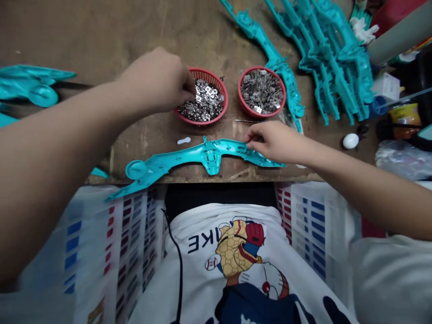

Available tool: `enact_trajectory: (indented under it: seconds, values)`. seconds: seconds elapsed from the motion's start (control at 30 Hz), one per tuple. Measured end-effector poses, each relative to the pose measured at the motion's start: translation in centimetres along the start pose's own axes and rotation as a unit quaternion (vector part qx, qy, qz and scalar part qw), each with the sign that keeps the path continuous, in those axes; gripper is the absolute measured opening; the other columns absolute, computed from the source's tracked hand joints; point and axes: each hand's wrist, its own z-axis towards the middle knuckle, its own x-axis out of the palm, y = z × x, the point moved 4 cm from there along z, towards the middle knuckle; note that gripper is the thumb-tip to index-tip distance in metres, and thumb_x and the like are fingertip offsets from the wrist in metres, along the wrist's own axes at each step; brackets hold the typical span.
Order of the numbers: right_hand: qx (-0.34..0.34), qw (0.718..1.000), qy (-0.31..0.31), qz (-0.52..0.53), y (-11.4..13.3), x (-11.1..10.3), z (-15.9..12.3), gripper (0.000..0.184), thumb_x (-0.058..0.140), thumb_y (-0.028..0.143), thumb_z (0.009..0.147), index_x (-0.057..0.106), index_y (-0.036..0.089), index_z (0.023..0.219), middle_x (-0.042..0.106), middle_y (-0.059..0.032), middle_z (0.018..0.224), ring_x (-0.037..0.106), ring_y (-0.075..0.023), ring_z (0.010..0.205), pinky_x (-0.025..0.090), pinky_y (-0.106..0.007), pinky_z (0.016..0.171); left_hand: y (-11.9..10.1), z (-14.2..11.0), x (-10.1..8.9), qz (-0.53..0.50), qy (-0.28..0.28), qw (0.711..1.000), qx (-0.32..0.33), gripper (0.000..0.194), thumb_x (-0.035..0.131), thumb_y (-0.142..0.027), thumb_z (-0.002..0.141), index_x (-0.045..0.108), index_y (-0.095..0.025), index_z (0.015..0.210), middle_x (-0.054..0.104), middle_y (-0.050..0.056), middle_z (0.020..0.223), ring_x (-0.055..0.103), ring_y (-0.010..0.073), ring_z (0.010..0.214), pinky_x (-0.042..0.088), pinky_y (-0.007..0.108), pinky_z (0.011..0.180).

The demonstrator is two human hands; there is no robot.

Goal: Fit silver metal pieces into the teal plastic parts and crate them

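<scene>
A long turquoise plastic part (pixel 182 157), shaped like a bow, lies along the table's front edge with its ribbed inner side up. My right hand (pixel 273 140) is at its right half, thumb and fingers pinched together close to the plastic; whatever is between them is hidden. Over the left rim of a red basket (pixel 225 105) full of small shiny metal clips (pixel 204 101), my left hand (pixel 160 83) has its fingertips pinched together. What they hold, if anything, is too small to name. A second red basket (pixel 240 100) holds more small metal pieces (pixel 262 91).
Several turquoise parts (pixel 324 54) are stacked at the back right, and others (pixel 27 85) lie at the left. A thin metal tool (pixel 248 121) and a small white piece (pixel 184 141) lie near the baskets. Plastic crates (pixel 131 238) stand below the table edge.
</scene>
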Motion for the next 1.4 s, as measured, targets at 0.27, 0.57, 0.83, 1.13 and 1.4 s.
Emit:
enact_trajectory:
  seconds: [0.27,0.57,0.83,1.13,1.4]
  values:
    - [0.017,1.0,0.011,-0.002,-1.8,1.0,1.0,0.008,0.083,0.021,0.099,0.091,0.021,0.1,0.085,-0.0063,0.089,0.079,-0.0278,0.086,0.06,-0.039,0.085,-2.3,-1.0,-1.3,0.066,-0.014,0.998,0.012,0.037,0.072,-0.029,0.123,0.09,-0.013,0.151,0.088,0.013,0.146,0.072,0.0489,0.161,0.06,0.072,0.134]
    - [0.012,0.998,-0.009,-0.053,-1.1,1.2,0.7,0.013,0.078,0.02,0.094,0.09,0.022,0.094,0.086,-0.0065,0.086,0.078,-0.0292,0.082,0.058,-0.039,0.08,-1.8,-0.4,-0.8,0.072,-0.034,0.995,0.052,0.034,0.07,-0.019,0.121,0.092,-0.008,0.144,0.091,0.018,0.132,0.075,0.0555,0.154,0.065,0.077,0.126]
    - [0.015,0.997,-0.024,-0.078,0.4,1.7,0.6,0.02,0.074,0.009,0.094,0.091,0.02,0.096,0.088,-0.0088,0.094,0.081,-0.0288,0.086,0.056,-0.037,0.085,-2.9,-0.8,-1.4,0.071,-0.039,0.994,0.068,0.033,0.073,-0.02,0.122,0.091,-0.006,0.145,0.091,0.014,0.134,0.077,0.0487,0.154,0.061,0.066,0.133]
    - [-0.012,0.993,-0.029,-0.116,0.9,2.2,0.5,0.019,0.076,0.006,0.099,0.088,0.019,0.104,0.089,-0.0124,0.102,0.081,-0.0321,0.095,0.052,-0.037,0.083,-3.3,-1.5,-0.9,-0.084,-0.107,0.96,0.246,0.032,0.073,-0.038,0.111,0.094,-0.019,0.127,0.093,0.008,0.118,0.087,0.0263,0.109,0.065,0.039,0.104]
    - [-0.01,0.999,-0.026,-0.025,-0.6,0.3,1.3,0.02,0.096,0.018,0.097,0.083,0.021,0.083,0.082,-0.005,0.084,0.077,-0.0249,0.085,0.053,-0.034,0.08,-5.6,-4.2,-1.0,-0.153,-0.202,0.882,0.397,0.042,0.058,-0.05,0.124,0.088,-0.029,0.103,0.091,0.008,0.114,0.086,0.0281,0.118,0.067,0.05,0.113]
